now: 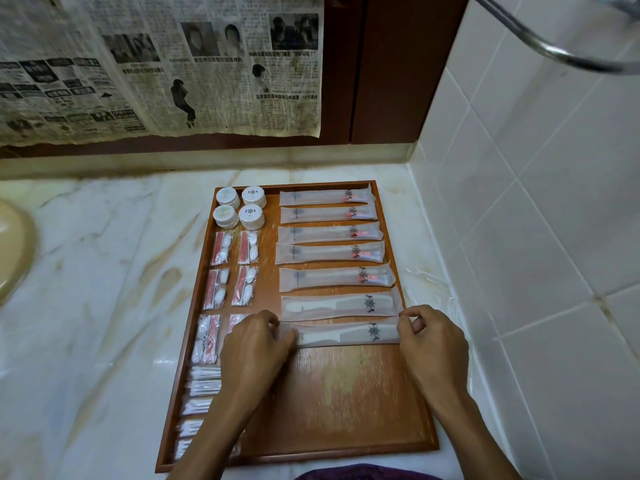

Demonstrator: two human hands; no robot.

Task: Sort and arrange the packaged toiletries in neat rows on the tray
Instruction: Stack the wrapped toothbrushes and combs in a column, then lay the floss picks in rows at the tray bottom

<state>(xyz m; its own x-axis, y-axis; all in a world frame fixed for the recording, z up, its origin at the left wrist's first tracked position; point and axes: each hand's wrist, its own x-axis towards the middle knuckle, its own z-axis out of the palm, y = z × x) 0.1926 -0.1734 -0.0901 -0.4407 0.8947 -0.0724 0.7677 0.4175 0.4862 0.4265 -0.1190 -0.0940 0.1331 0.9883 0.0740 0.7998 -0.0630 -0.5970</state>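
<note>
A wooden tray (346, 403) lies on the marble counter. Down its right side run several long packets: toothbrush kits (329, 252) at the back, then a packaged comb (341, 305). A second packaged comb (346, 335) lies nearest me. My left hand (254, 344) pinches its left end and my right hand (433, 336) pinches its right end. The tray's left side holds round white soaps (240, 206) in stacks, small red-and-white packets (232, 268) in two columns, and cotton-bud packets (201, 393), partly hidden by my left forearm.
The tray's front half is bare wood. A crumpled clear plastic wrapper (429, 289) lies on the counter (104, 271) right of the tray. A tiled wall (536, 237) rises at the right. A basin edge (14, 251) shows far left, and newspaper (156, 64) hangs behind.
</note>
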